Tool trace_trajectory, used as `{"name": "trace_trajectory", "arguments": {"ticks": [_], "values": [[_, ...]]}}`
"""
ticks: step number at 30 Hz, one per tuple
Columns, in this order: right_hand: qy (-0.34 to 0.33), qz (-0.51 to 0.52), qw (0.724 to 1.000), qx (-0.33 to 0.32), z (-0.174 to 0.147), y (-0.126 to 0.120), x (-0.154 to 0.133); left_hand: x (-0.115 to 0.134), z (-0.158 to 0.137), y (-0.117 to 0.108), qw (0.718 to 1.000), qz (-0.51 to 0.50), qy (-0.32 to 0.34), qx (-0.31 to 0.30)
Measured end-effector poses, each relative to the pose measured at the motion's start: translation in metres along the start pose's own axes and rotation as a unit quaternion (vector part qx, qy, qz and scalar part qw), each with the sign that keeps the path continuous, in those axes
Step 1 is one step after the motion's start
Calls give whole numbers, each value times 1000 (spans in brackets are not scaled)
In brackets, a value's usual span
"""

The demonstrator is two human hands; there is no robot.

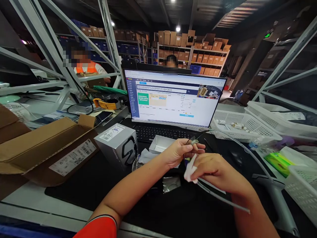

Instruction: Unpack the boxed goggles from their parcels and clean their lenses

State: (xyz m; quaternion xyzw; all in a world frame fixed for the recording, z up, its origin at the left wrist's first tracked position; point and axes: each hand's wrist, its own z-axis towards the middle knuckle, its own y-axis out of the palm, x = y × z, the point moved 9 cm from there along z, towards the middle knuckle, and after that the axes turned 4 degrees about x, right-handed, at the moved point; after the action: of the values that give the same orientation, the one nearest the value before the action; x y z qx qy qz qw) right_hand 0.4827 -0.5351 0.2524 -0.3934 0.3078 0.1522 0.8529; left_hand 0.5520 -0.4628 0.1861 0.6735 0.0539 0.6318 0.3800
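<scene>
My left hand (pixel 182 152) is closed in a pinch on a small, shiny, pale piece (pixel 194 141), with a thin dark strand by it; its kind I cannot make out. Close below, my right hand (pixel 215 168) has its fingers closed on a crumpled white tissue (pixel 190 170). From under that hand a thin grey cable (pixel 223 197) runs out to the lower right. A small clear plastic bag (pixel 171 184) lies on the black mat below the hands. Behind my left wrist sit an open white box (pixel 159 145) and a printed grey box (pixel 117 145).
A monitor (pixel 170 99) and keyboard (pixel 146 132) stand ahead. An open cardboard box (pixel 49 145) is at left. On the right are a barcode scanner (pixel 274 198), a mouse (pixel 235 158), a green tissue pack (pixel 278 163) and white baskets (pixel 247 127). Two people are beyond the desk.
</scene>
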Motion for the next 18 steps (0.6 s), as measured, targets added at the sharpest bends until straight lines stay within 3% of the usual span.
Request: {"name": "trace_trajectory", "arguments": {"ticks": [1, 3, 6, 9, 13, 18], "values": [[10, 43, 999, -9, -4, -5, 3, 3, -1, 1, 1000, -1, 6, -9], [36, 127, 991, 35, -17, -28, 12, 14, -4, 1, 999, -21, 31, -28], [134, 194, 950, 206, -44, -74, 36, 33, -9, 2, 993, -52, 82, -60], [238, 163, 898, 333, -63, -95, 55, 44, -13, 7, 985, -57, 121, -109], [281, 181, 864, 378, -47, -65, 76, 43, -13, 11, 985, -37, 126, -113], [268, 369, 798, 395, -18, -3, 100, 39, -11, 8, 992, -5, 97, -85]]}}
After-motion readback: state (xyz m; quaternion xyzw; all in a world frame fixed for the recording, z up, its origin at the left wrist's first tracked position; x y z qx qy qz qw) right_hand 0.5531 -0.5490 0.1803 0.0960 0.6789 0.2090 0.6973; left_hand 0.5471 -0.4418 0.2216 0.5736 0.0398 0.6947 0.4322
